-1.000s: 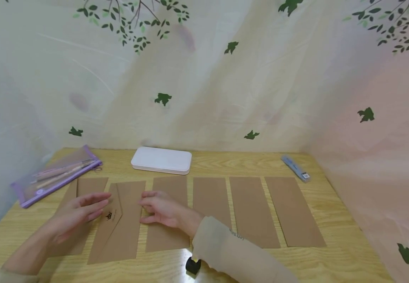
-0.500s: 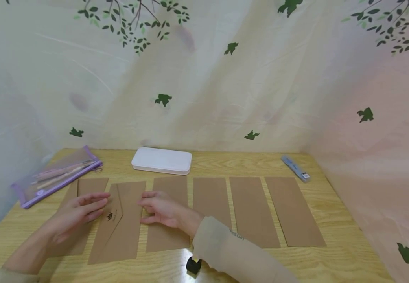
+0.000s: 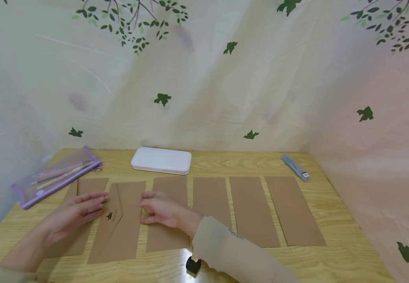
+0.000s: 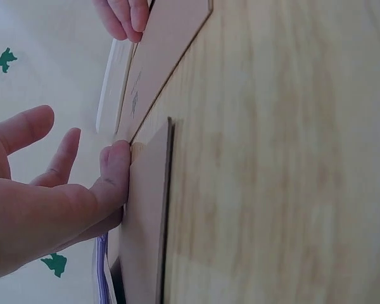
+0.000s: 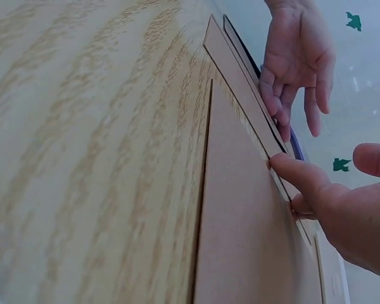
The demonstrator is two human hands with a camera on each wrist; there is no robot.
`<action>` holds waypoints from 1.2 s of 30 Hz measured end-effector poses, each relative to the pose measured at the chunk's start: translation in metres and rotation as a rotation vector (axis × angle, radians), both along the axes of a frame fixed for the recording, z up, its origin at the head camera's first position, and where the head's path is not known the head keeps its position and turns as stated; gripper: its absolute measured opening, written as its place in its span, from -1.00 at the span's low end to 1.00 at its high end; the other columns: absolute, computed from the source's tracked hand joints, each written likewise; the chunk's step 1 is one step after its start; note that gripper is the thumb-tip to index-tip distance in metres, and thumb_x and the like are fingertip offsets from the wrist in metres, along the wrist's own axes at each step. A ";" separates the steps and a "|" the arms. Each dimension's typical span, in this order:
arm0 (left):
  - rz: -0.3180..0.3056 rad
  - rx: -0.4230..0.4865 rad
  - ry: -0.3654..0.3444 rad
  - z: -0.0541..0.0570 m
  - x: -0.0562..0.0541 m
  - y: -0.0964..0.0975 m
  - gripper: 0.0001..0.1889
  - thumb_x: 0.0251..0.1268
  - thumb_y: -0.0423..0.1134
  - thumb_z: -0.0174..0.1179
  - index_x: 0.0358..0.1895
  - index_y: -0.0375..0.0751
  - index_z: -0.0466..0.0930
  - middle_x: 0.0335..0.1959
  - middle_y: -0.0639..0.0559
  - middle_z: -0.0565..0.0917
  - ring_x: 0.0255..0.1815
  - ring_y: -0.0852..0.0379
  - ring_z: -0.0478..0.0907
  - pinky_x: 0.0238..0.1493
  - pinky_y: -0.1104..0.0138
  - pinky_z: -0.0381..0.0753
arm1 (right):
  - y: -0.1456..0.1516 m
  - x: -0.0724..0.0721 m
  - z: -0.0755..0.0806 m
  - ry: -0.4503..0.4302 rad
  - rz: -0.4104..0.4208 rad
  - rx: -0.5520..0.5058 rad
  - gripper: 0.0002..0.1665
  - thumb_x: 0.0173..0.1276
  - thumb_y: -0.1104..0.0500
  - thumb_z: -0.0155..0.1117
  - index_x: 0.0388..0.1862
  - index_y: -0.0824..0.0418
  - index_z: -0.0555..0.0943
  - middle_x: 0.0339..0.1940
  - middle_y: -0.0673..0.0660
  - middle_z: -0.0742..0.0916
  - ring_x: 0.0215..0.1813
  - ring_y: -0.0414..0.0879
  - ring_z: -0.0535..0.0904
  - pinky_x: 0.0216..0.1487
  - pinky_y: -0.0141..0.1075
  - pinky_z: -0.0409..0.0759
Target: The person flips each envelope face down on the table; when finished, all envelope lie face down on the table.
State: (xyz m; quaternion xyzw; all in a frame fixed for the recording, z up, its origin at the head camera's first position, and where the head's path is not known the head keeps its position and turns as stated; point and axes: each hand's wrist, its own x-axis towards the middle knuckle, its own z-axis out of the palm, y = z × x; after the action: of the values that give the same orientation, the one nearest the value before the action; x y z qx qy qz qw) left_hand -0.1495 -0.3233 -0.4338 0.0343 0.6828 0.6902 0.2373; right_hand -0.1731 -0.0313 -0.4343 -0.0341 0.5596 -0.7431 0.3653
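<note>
A brown kraft envelope (image 3: 131, 224), flap side up with a small black crown print, lies second from the left in a row of several. My right hand (image 3: 163, 210) has its fingertips at this envelope's right edge, its palm above the third envelope (image 3: 170, 239). Fingers loosely extended, my left hand (image 3: 71, 214) is over the leftmost envelope (image 3: 75, 245), close to the printed one's left edge. In the left wrist view, fingertips of the left hand (image 4: 69, 199) touch down near the gap between two envelopes. Neither hand grips anything.
Three more envelopes, including a far right one (image 3: 294, 212), lie flat on the wooden table (image 3: 346, 239). Behind are a purple-edged pencil pouch (image 3: 57, 175), a white case (image 3: 161, 160) and a blue slim box (image 3: 295, 168). A small black object (image 3: 193, 265) sits in front.
My left hand has drawn slightly left, away from the printed envelope's edge. The right hand and the envelopes stay practically where they were.
</note>
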 end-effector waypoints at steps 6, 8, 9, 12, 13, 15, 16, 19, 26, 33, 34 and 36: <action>0.008 0.007 -0.013 -0.002 -0.001 -0.002 -0.55 0.65 -0.25 -0.02 0.45 -0.34 0.30 0.18 0.23 0.55 0.17 0.30 0.54 0.21 0.36 0.58 | 0.001 0.001 0.002 0.001 -0.002 0.005 -0.25 0.48 0.35 0.15 0.55 0.50 0.13 0.59 0.35 0.23 0.60 0.22 0.06 0.28 0.16 0.52; 0.004 0.030 -0.020 -0.002 -0.001 -0.002 -0.60 0.65 -0.26 -0.03 0.42 -0.27 0.35 0.18 0.20 0.55 0.17 0.28 0.54 0.21 0.35 0.58 | 0.000 0.002 0.002 0.002 -0.001 0.004 -0.25 0.48 0.35 0.14 0.55 0.50 0.13 0.58 0.35 0.23 0.60 0.22 0.05 0.28 0.16 0.51; 0.002 0.048 -0.025 -0.002 -0.001 -0.003 -0.63 0.65 -0.27 -0.03 0.39 -0.21 0.39 0.17 0.19 0.56 0.17 0.27 0.55 0.22 0.34 0.58 | 0.000 0.002 0.002 0.003 -0.001 0.002 -0.25 0.47 0.35 0.14 0.55 0.50 0.13 0.58 0.36 0.24 0.60 0.22 0.06 0.28 0.17 0.51; -0.004 0.084 -0.042 -0.001 -0.002 -0.004 -0.70 0.66 -0.27 -0.05 0.32 -0.08 0.45 0.16 0.18 0.58 0.16 0.24 0.55 0.22 0.33 0.58 | 0.000 0.002 0.002 0.000 -0.001 -0.004 -0.24 0.47 0.36 0.13 0.56 0.49 0.12 0.58 0.36 0.25 0.59 0.19 0.07 0.29 0.18 0.50; -0.005 0.087 -0.046 -0.001 -0.003 -0.004 -0.71 0.66 -0.27 -0.06 0.31 -0.07 0.45 0.16 0.19 0.59 0.16 0.24 0.56 0.21 0.32 0.59 | -0.001 0.002 0.002 -0.001 -0.001 -0.005 -0.24 0.47 0.36 0.14 0.56 0.49 0.12 0.58 0.35 0.25 0.58 0.17 0.09 0.29 0.18 0.50; -0.004 0.086 -0.052 -0.001 -0.005 -0.004 -0.69 0.67 -0.27 -0.07 0.33 -0.10 0.42 0.15 0.21 0.60 0.16 0.25 0.56 0.20 0.32 0.60 | -0.001 0.002 0.002 -0.001 0.001 -0.007 -0.23 0.46 0.36 0.13 0.57 0.48 0.10 0.59 0.34 0.23 0.57 0.14 0.10 0.29 0.18 0.50; -0.004 0.078 -0.052 -0.001 -0.005 -0.003 -0.68 0.67 -0.26 -0.07 0.36 -0.13 0.39 0.15 0.22 0.60 0.15 0.25 0.56 0.19 0.32 0.60 | -0.001 0.002 0.002 -0.001 0.003 -0.006 -0.22 0.46 0.36 0.13 0.57 0.47 0.09 0.60 0.33 0.22 0.58 0.15 0.10 0.29 0.18 0.51; -0.004 0.059 -0.053 0.000 -0.007 -0.002 -0.66 0.67 -0.25 -0.08 0.38 -0.14 0.37 0.14 0.27 0.60 0.15 0.28 0.55 0.16 0.33 0.61 | 0.000 0.001 0.002 0.001 0.012 -0.003 -0.20 0.47 0.35 0.13 0.58 0.46 0.07 0.62 0.30 0.18 0.60 0.19 0.05 0.29 0.17 0.51; -0.020 0.097 -0.030 0.009 -0.006 -0.002 -0.71 0.67 -0.29 -0.11 0.16 0.16 0.53 0.11 0.25 0.63 0.09 0.26 0.56 0.10 0.35 0.64 | 0.001 0.002 0.004 -0.007 0.025 -0.016 -0.19 0.47 0.34 0.15 0.60 0.42 0.06 0.62 0.32 0.18 0.62 0.27 -0.04 0.31 0.20 0.47; -0.025 0.073 -0.059 0.012 -0.006 -0.004 -0.73 0.68 -0.28 -0.12 0.27 0.11 0.30 0.11 0.26 0.63 0.11 0.27 0.58 0.10 0.30 0.64 | 0.000 0.008 0.004 0.013 0.000 -0.038 -0.17 0.42 0.38 0.16 0.61 0.32 0.12 0.65 0.24 0.14 0.40 -0.03 0.26 0.35 0.25 0.41; -0.032 0.069 -0.063 0.012 -0.006 -0.005 -0.71 0.68 -0.28 -0.12 0.30 0.11 0.27 0.11 0.27 0.62 0.12 0.27 0.58 0.10 0.29 0.64 | -0.001 0.008 0.004 0.017 -0.005 -0.039 -0.17 0.41 0.38 0.18 0.61 0.31 0.14 0.65 0.23 0.15 0.41 -0.01 0.26 0.34 0.25 0.41; -0.040 0.063 -0.069 0.012 -0.007 -0.005 -0.68 0.67 -0.29 -0.12 0.32 0.13 0.24 0.12 0.31 0.61 0.13 0.27 0.58 0.11 0.27 0.63 | -0.001 0.009 0.004 0.028 -0.013 -0.045 -0.17 0.39 0.38 0.19 0.61 0.29 0.16 0.65 0.23 0.16 0.58 0.08 0.07 0.35 0.26 0.40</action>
State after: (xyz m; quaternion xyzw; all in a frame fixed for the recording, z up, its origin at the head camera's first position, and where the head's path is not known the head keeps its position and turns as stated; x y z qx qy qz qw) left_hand -0.1566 -0.3282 -0.4214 0.0317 0.6513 0.7073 0.2732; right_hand -0.1639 -0.0320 -0.4299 -0.0490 0.5481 -0.7572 0.3520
